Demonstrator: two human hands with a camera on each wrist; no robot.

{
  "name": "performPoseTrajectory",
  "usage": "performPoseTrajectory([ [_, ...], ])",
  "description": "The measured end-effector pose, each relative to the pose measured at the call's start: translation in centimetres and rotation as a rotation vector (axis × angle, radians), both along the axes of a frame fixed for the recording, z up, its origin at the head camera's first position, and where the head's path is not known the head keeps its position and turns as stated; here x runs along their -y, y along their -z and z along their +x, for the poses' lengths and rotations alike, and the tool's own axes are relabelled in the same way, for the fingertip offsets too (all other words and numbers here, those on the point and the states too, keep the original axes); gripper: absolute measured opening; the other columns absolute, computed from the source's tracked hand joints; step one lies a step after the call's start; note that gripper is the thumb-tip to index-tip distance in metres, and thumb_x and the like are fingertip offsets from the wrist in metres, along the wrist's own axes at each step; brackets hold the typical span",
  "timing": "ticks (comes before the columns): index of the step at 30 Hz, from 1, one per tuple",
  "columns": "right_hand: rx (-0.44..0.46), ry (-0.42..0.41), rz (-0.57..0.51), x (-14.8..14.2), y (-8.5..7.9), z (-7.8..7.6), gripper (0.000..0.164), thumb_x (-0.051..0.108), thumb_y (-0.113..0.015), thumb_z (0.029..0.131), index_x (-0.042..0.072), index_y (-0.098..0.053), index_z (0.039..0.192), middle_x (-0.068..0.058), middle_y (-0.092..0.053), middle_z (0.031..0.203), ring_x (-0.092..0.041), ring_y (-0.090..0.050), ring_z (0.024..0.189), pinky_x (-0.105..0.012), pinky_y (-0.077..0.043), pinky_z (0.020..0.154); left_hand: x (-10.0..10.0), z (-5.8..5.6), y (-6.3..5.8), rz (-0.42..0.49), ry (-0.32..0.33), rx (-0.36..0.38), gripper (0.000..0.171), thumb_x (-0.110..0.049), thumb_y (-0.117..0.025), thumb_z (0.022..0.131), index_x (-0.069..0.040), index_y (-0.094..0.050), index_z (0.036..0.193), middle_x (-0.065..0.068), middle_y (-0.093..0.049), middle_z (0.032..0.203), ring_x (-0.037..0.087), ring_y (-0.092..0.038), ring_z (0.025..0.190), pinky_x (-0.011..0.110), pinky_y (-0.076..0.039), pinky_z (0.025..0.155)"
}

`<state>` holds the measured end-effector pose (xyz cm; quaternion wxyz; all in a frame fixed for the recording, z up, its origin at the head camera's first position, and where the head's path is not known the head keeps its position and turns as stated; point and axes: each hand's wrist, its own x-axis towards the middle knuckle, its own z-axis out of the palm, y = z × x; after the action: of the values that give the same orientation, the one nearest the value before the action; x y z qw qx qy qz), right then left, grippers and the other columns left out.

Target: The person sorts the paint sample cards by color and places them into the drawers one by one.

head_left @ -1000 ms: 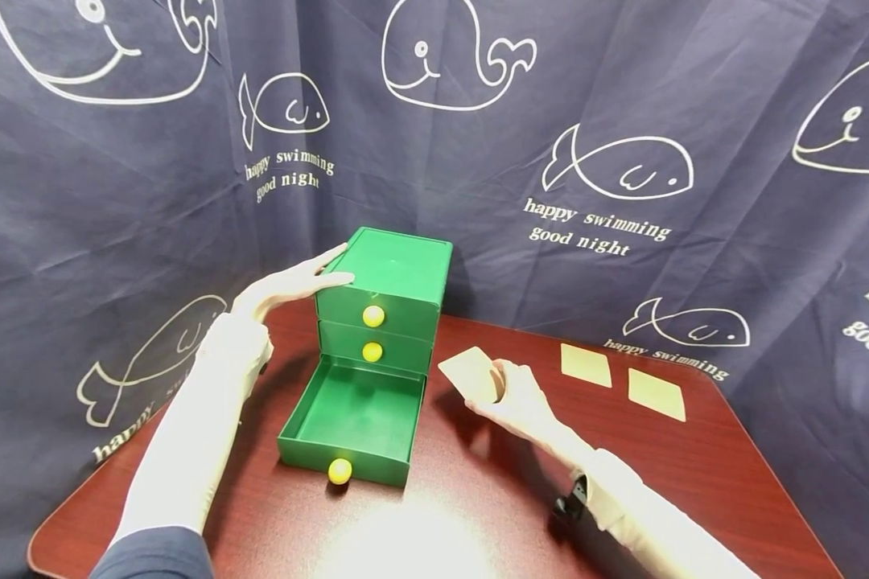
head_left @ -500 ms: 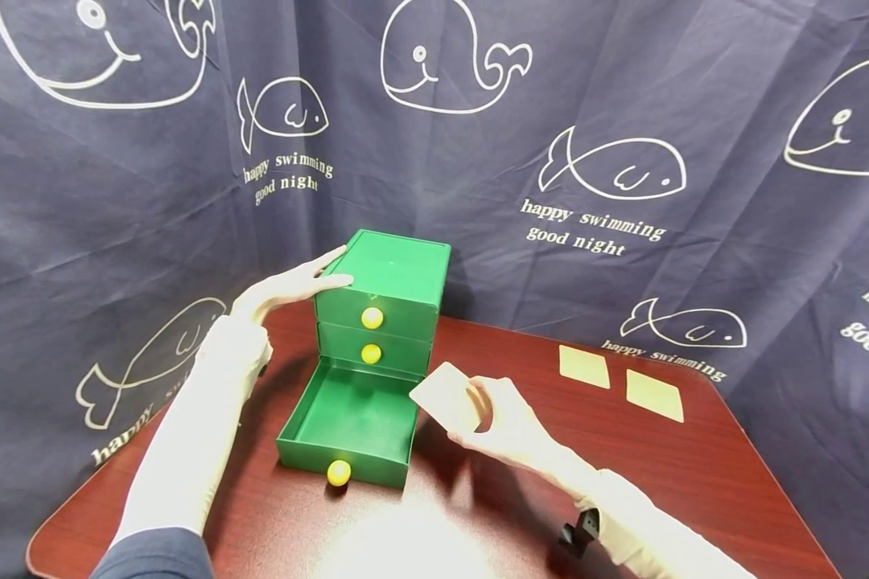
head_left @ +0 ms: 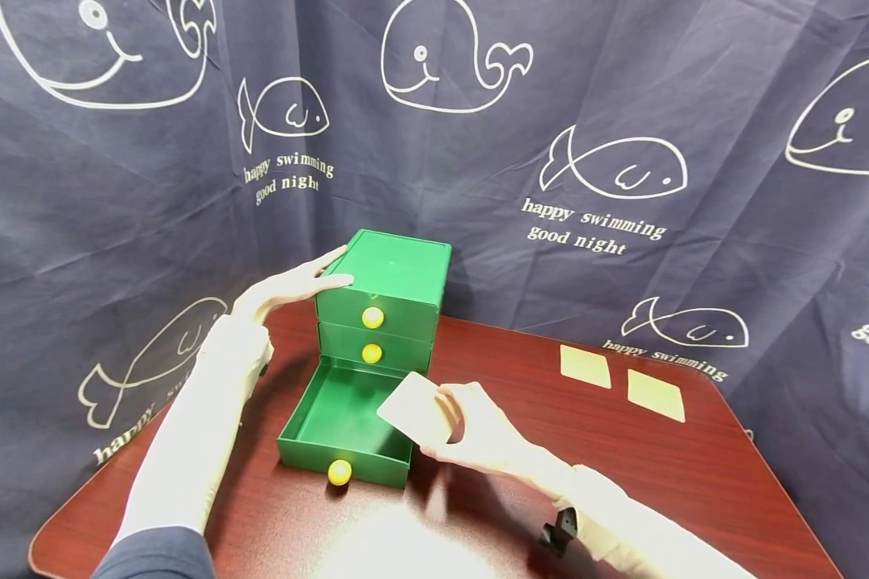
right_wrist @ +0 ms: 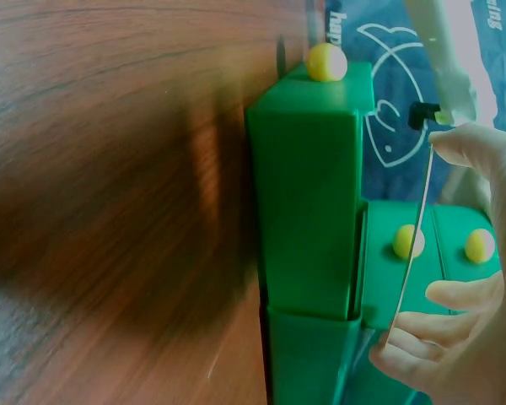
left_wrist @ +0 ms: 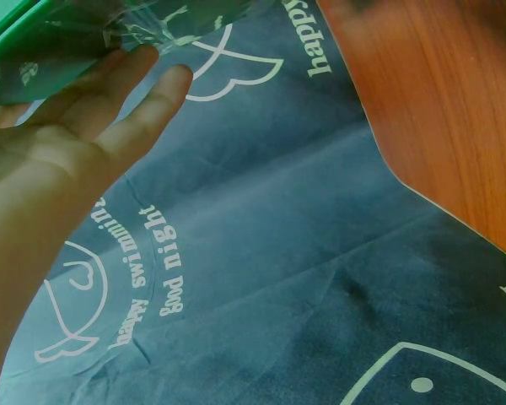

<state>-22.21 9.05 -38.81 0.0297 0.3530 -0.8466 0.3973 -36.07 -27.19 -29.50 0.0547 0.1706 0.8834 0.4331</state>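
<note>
A small green drawer cabinet [head_left: 398, 261] with yellow ball knobs stands on the table, its bottom drawer [head_left: 343, 418] pulled out. My left hand [head_left: 282, 291] rests on the cabinet's upper left edge with fingers extended; the left wrist view shows the fingers [left_wrist: 139, 105] along the cabinet's side. Between thumb and fingers, my right hand [head_left: 481, 434] holds a thin pale square card [head_left: 411, 408] by its edges. The card is tilted over the right side of the open drawer. From the right wrist view it appears edge-on [right_wrist: 411, 253], above the drawer's outer wall [right_wrist: 308, 202].
Two pale yellow square cards, one [head_left: 585, 367] farther left and another [head_left: 656, 395] beside it, lie flat at the table's back right. The two upper drawers [head_left: 405, 318] are closed. A dark blue curtain [head_left: 471, 169] with fish drawings hangs behind the reddish-brown table [head_left: 521, 515].
My right hand has moved left and slightly toward me, carrying the card from the table's middle to above the drawer's right side. The left hand has stayed on the cabinet.
</note>
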Motion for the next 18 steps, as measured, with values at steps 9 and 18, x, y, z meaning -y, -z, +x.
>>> performPoseTrajectory([
  [9, -0.148, 0.111, 0.222, 1.8, 0.3, 0.1, 0.074, 0.044, -0.084, 0.066, 0.018, -0.055, 0.13, 0.002, -0.055, 0.119, -0.01, -0.049, 0.106, -0.03, -0.05, 0.086, -0.2, 0.0, 0.0, -0.009, -0.003, -0.008, 0.083, -0.052, -0.057, 0.092, -0.03, -0.008, 0.156, -0.005, -0.011, 0.163, 0.016, -0.016, 0.146, 0.045, -0.015, 0.123],
  [18, -0.135, 0.101, 0.234, 3.5, 0.6, -0.3, 0.074, 0.044, -0.083, 0.067, 0.018, -0.054, 0.129, 0.001, -0.056, 0.116, -0.01, -0.048, 0.1, -0.024, -0.049, 0.08, -0.2, 0.2, -0.1, -0.003, -0.014, -0.019, 0.081, -0.047, -0.057, 0.094, -0.026, -0.009, 0.157, -0.003, -0.008, 0.164, 0.019, -0.008, 0.15, 0.049, -0.01, 0.123],
])
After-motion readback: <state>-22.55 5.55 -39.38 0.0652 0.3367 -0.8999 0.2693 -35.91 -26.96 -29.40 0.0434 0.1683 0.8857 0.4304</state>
